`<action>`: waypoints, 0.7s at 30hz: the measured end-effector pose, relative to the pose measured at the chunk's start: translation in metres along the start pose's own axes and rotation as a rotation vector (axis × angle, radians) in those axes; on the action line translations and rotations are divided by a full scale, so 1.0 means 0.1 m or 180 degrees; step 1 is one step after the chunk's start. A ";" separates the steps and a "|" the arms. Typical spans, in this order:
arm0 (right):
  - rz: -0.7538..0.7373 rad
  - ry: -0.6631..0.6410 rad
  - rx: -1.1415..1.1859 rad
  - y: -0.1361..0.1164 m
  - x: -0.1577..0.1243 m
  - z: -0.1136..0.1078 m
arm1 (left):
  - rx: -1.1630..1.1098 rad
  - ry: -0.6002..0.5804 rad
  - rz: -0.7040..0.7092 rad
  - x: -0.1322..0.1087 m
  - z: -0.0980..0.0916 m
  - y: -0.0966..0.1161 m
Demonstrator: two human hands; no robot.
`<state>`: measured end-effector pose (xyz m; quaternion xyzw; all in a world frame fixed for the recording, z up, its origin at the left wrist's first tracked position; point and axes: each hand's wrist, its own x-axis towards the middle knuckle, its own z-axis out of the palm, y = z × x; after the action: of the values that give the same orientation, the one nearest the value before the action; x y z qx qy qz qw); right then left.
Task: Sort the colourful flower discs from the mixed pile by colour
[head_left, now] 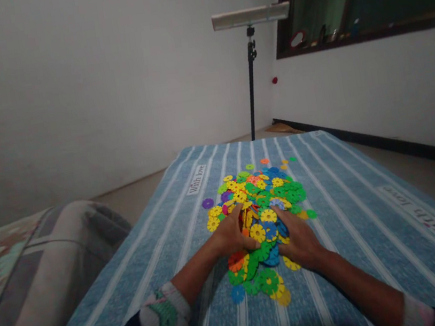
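A heap of flower-shaped plastic interlocking discs [267, 215] in yellow, green, blue, orange and purple lies on the striped cloth. My left hand [231, 235] is in the heap's left side, thumb and fingers curved around a bunch of discs. From the right, my right hand [300, 239] grips the same part of the heap, its fingertips partly hidden among blue and yellow discs. Between the two hands sit yellow discs [257, 233] and a blue one. Several green discs [258, 265] and an orange disc [236, 260] lie nearer to me.
A blue-and-white striped cloth [155, 269] covers the table. A purple disc [207, 203] lies apart at the left, with several others beyond the heap. A light on a black stand [251, 93] rises behind the table. Grey bedding [71, 248] is at the left.
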<state>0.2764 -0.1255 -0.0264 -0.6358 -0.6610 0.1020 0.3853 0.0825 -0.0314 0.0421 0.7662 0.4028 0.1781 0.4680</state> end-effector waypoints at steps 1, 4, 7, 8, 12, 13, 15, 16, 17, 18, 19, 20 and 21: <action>0.0014 0.0108 0.0139 -0.04 0.10 0.04 | -0.0483 -0.0076 0.0016 0.06 0.05 0.03; 0.0129 0.0438 0.0730 -0.13 0.34 0.10 | -0.1759 -0.0496 -0.0098 0.21 0.16 0.09; 0.0336 0.0604 0.1214 -0.19 0.57 0.05 | -0.2264 -0.0430 -0.0282 0.32 0.17 0.15; 0.0439 0.0634 0.1316 -0.19 0.65 0.00 | -0.2299 -0.0344 -0.0333 0.36 0.15 0.18; 0.0870 0.0517 0.1628 -0.17 1.00 -0.21 | -0.2237 -0.0134 -0.0445 0.52 0.03 0.37; 0.0966 0.0434 0.1632 -0.15 1.09 -0.26 | -0.2215 -0.0053 -0.0428 0.55 0.02 0.42; 0.1177 0.0338 0.1472 -0.12 1.27 -0.33 | -0.2070 0.0017 -0.0563 0.60 0.02 0.49; 0.1271 0.0331 0.1350 -0.11 1.35 -0.35 | -0.2041 0.0008 -0.0604 0.61 0.05 0.51; 0.1349 0.0343 0.1243 -0.10 1.43 -0.36 | -0.2038 -0.0029 -0.0630 0.61 0.08 0.52; 0.1405 0.0355 0.1167 -0.11 1.50 -0.36 | -0.2065 -0.0078 -0.0623 0.60 0.12 0.52; 0.1435 0.0366 0.1127 -0.13 1.55 -0.35 | -0.2116 -0.0125 -0.0584 0.59 0.15 0.52; 0.1445 0.0365 0.1122 -0.16 1.60 -0.34 | -0.2157 -0.0152 -0.0527 0.57 0.17 0.52; 0.1425 0.0349 0.1143 -0.20 1.63 -0.34 | -0.2157 -0.0166 -0.0477 0.54 0.18 0.53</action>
<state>0.3001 0.0088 0.0709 -0.6920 -0.4538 0.2653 0.4947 0.1514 -0.0120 0.0724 0.5398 0.3638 0.2472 0.7178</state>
